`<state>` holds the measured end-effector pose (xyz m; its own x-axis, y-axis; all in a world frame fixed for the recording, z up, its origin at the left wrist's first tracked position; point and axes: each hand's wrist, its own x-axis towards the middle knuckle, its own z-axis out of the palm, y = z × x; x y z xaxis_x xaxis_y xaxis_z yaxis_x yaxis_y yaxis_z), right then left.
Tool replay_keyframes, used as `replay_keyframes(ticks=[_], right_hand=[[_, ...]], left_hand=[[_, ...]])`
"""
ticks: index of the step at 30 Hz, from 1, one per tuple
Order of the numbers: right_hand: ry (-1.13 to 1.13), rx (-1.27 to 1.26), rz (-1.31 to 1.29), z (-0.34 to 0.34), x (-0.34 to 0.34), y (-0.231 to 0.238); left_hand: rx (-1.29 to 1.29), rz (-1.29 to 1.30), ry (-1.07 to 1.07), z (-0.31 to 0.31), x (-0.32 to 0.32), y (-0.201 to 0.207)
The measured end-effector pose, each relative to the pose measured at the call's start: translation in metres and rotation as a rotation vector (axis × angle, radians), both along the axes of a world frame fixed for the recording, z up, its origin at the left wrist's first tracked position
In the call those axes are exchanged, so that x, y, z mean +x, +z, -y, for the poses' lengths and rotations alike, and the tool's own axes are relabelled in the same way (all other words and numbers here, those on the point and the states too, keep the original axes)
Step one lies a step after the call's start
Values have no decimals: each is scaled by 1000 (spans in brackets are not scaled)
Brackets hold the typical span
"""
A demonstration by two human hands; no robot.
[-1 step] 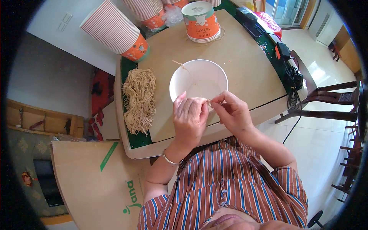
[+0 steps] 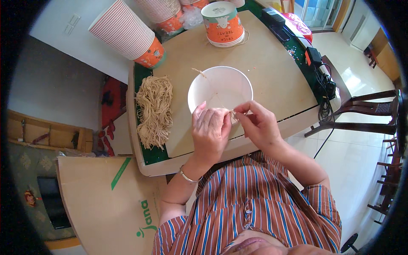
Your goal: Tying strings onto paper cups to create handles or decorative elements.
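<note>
A white paper bucket (image 2: 221, 85) stands with its open mouth up on the table in front of me. At its near rim my left hand (image 2: 211, 131) is closed, its fingers bent over the rim's edge, pinching a thin beige cord (image 2: 232, 111). Thumb and forefinger of my right hand (image 2: 258, 124) pinch the same cord just beside it. What lies under the left fingers is hidden. Another piece of cord (image 2: 199, 72) sticks out over the bucket's far left rim. Left of the bucket lies a thick bundle of beige cords (image 2: 154, 111).
An upside-down orange bucket (image 2: 222, 26) sits at the table's far side. Stacked striped buckets (image 2: 123, 32) lean at the far left, near a crumpled clear plastic bag (image 2: 194, 17). Black adapters and cables (image 2: 325, 85) line the right edge. A large cardboard box (image 2: 102, 195) is at lower left.
My right fingertips have shifted very slightly at the cord. The bucket and my left hand look the same.
</note>
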<state>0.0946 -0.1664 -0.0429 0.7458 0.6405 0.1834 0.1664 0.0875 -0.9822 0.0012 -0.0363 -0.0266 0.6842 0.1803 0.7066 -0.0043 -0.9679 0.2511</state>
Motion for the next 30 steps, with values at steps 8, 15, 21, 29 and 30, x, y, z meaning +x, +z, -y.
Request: replay_keyframes(ticks=[8,15,21,29,30], right_hand=[[137,-70,317,6,31,46],[699,-295,538,-23,73,70],[901,-427,565,-39,89,79],[756,-468,718,-31,85,73],[692,-460,731,-29,84,72]], left_hand=[[-101,-45,-65,-5,-4,2],[-190,-46,-99,-9,-8,5],[-215,-54,-105,-11,-10,6],[-227,-61,-99,-10,-10,7],[-230,-69,-95,-10,-10,7]])
